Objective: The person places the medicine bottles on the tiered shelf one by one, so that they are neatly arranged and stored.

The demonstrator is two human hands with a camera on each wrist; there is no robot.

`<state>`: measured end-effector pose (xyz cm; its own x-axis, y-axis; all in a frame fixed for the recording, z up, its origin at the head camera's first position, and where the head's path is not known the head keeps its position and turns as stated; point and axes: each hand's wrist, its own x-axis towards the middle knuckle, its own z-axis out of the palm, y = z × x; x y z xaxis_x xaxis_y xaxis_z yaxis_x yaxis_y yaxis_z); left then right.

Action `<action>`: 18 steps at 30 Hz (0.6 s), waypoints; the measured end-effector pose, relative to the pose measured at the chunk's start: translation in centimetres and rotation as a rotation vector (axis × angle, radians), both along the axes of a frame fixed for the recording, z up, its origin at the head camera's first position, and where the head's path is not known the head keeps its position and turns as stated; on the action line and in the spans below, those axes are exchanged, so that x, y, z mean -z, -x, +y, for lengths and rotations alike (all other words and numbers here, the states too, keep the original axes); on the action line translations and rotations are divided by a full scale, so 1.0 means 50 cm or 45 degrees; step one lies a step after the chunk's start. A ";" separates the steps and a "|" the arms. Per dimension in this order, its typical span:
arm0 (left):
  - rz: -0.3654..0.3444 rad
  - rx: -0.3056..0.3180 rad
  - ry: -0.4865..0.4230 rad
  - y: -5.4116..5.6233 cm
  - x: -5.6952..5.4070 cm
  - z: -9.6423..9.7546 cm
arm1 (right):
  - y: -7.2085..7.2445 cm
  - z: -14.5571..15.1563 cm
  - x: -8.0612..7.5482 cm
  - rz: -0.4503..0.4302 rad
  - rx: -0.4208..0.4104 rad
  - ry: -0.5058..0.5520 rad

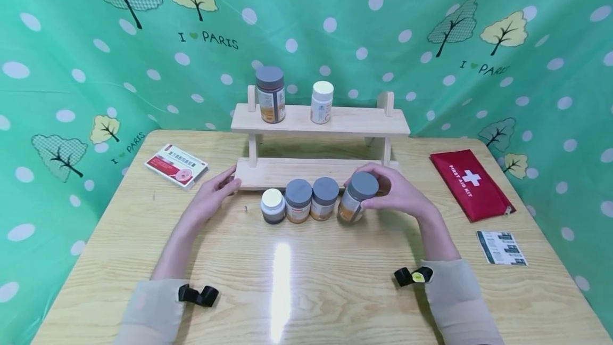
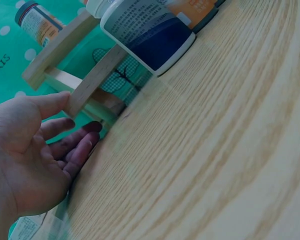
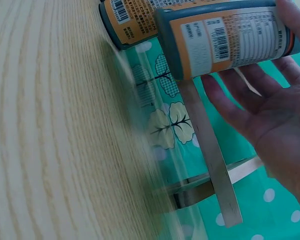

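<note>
My right hand [image 1: 401, 191] grips a grey-lidded supplement bottle [image 1: 350, 207], thumb on one side and fingers on the other. The bottle leans, and in the right wrist view its base is off the table. My left hand [image 1: 210, 199] touches the left end of the two-tier wooden shelf [image 1: 261, 173]; in the left wrist view the thumb lies against the lower board's end, with the other fingers loosely bent below. Two grey-lidded bottles [image 1: 298, 207] [image 1: 323, 205] and a white-capped bottle [image 1: 273, 209] stand in a row before the shelf.
On the upper board stand a tall grey-lidded bottle [image 1: 271, 95] and a small white bottle [image 1: 321, 103]. A medicine box [image 1: 176, 166] lies at left. To the right lie a red first aid pouch [image 1: 471, 182] and a printed packet [image 1: 502, 248]. Polka-dot cloth [image 1: 306, 31] hangs behind.
</note>
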<state>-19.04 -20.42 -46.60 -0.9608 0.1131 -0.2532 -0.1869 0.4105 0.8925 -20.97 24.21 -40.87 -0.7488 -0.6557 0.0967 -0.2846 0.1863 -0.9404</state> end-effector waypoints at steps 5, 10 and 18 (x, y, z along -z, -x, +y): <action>0.006 -0.001 -0.001 0.002 0.001 0.001 | 0.000 0.006 -0.004 -0.023 -0.014 0.082; 0.012 0.002 -0.005 0.004 0.001 0.001 | 0.005 0.011 -0.008 0.015 -0.013 0.144; -0.008 0.011 -0.007 0.000 -0.002 0.000 | -0.003 0.017 -0.009 0.050 0.078 0.250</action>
<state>-19.04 -20.40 -46.51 -0.9582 0.1231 -0.2583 -0.1886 0.4074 0.8936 -20.84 25.05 -40.42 -0.7799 -0.5746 0.2482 -0.3158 0.0189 -0.9486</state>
